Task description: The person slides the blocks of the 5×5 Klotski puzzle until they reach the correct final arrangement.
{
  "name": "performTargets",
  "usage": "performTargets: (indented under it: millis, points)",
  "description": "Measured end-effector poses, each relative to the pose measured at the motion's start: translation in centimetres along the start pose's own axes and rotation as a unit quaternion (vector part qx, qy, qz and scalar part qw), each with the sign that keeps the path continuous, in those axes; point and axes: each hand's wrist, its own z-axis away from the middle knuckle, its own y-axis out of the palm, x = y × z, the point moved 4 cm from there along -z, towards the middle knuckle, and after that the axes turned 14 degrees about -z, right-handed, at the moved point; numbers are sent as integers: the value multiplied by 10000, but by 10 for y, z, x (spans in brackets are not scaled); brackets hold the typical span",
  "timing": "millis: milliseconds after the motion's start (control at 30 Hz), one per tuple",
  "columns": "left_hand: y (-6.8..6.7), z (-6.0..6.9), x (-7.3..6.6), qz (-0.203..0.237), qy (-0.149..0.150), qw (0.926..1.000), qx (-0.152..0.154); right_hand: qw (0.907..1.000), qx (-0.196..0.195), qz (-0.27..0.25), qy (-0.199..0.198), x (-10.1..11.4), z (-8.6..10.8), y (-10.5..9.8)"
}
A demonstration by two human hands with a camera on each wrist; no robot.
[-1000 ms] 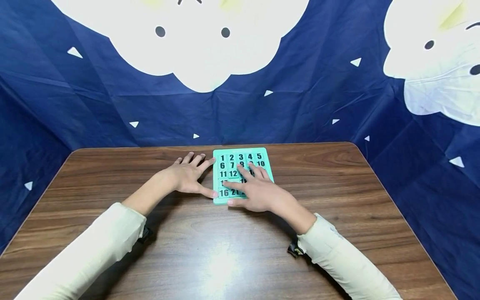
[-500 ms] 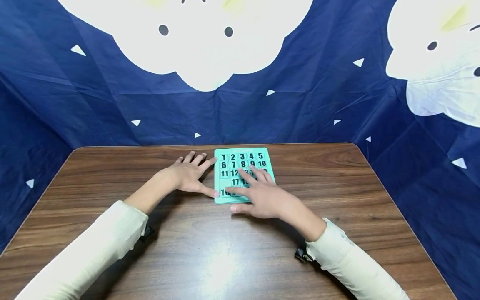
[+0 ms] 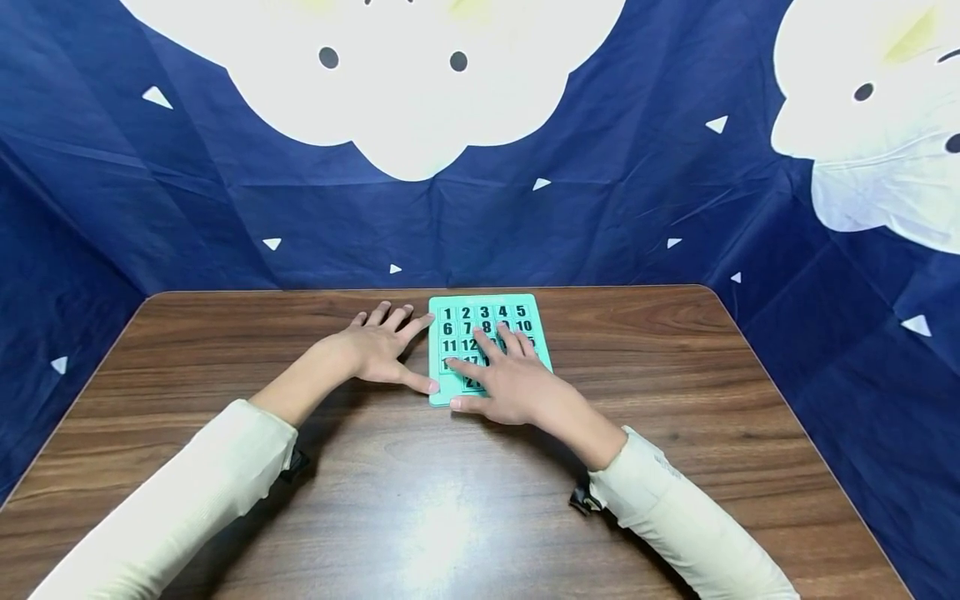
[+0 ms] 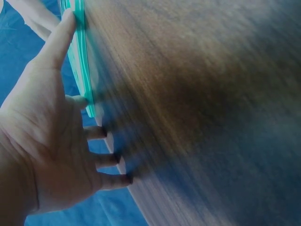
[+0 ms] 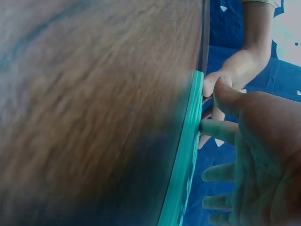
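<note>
A mint-green number slide puzzle [image 3: 483, 299] lies flat on the table, with black digits on its tiles. Its bottom-left slot holds no tile. My left hand [image 3: 371, 352] spreads its fingers at the puzzle's left side; the thumb and index finger touch that edge, which the left wrist view shows as a green strip [image 4: 83, 56]. Over the lower right part stretches my right hand [image 3: 517, 385], its index fingertip on the leftmost tile [image 3: 447, 364] of the fourth row. Its thumb is near the bottom edge. Several tiles are hidden under this hand.
The brown wooden table [image 3: 360, 517] carries a bright light reflection near its front. Behind and beside it hangs a dark blue cloth [image 3: 337, 217] with white cloud shapes.
The 17 tile has slid right by one column, then the 16 tile has gone up from the bottom-left slot under my right index finger. My left hand stays in place.
</note>
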Motion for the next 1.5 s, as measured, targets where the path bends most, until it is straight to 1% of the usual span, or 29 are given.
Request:
performTargets:
  millis: [67,233,333,467,633,767,967,1100,1200,1333,1433,1500]
  points:
    - [0,0,0,-1,-2,10000,8,10000,-6,-61,-32,-2,6,-1]
    - [1,1,1,21,-10,10000,-11,9998,40,-178,-26,-10,31,2]
    - [0,2,1,17,-2,10000,-78,9998,8,-164,-56,-11,39,6]
    - [1,2,0,25,26,9999,-118,9997,-69,-110,-224,-2,35,11]
    - [3,-1,0,35,35,10000,-74,9993,12,-121,-355,8,25,17]
    - [3,-2,0,59,44,10000,-65,9994,-18,-172,-284,2,31,15]
    - [2,0,0,102,12,9999,-37,9995,-199,-247,-47,-20,52,3]
    - [3,1,1,99,-9,10000,13,9993,-202,-314,70,-29,58,3]
    - [4,1,0,104,-5,9999,27,9993,-151,-345,31,-28,56,7]
    - [5,0,1,123,4,9999,25,9994,-169,-302,-57,-17,49,12]
    - [5,-1,1,123,-1,9999,26,9993,-166,-308,-103,-10,44,13]
    - [5,-1,2,111,1,9999,14,9992,-150,-354,-127,-11,45,12]
